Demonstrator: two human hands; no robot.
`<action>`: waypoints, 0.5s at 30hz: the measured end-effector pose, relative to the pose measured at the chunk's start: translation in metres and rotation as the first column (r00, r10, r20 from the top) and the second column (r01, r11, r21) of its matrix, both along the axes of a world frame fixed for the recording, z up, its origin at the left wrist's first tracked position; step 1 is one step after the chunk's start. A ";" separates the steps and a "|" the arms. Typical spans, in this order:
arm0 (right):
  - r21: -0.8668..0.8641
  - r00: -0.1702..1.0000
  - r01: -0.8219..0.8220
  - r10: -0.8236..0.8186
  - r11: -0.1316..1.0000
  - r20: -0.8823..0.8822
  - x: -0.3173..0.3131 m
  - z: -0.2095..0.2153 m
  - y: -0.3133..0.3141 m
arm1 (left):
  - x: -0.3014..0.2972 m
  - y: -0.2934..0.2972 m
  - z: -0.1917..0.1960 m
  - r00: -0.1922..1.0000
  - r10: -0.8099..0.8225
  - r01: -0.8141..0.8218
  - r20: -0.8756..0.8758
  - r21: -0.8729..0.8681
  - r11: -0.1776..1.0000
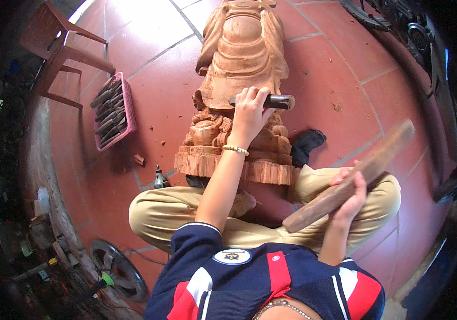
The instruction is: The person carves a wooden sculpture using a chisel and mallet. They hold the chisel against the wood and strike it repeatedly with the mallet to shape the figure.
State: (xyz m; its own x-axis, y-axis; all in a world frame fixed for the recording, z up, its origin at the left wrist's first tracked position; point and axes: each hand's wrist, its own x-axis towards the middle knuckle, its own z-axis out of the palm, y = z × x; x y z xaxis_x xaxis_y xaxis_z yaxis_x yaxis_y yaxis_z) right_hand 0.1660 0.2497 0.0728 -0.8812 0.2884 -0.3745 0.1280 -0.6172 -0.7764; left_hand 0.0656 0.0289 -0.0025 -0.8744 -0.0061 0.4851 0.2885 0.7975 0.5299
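A large carved wooden statue point(244, 69) of a round-bellied figure lies in front of me, its rough-cut base point(202, 166) toward my crossed legs. My left hand point(251, 111) is closed around a dark carving chisel point(279, 102), held crosswise over the lower part of the robe. The chisel's butt end points right; its cutting end is mostly hidden by the fingers. Over my right knee, my right hand point(350, 194) grips a long wooden club-like mallet point(367, 169) by its middle, tilted up to the right and apart from the chisel.
A pink basket point(130, 109) with several chisels sits at the left, beside a brown plastic chair point(73, 50). A small power tool point(160, 177) stands near my left knee. Wood chips point(140, 159) dot the red tiles. A motorbike point(418, 37) is at far right; a fan-like wheel point(117, 269) lies lower left.
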 end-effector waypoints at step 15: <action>0.360 0.957 -0.269 0.290 0.893 -0.003 0.007 -0.006 -0.017 | -0.002 -0.001 -0.001 1.000 -0.027 0.028 0.004 -0.045 0.999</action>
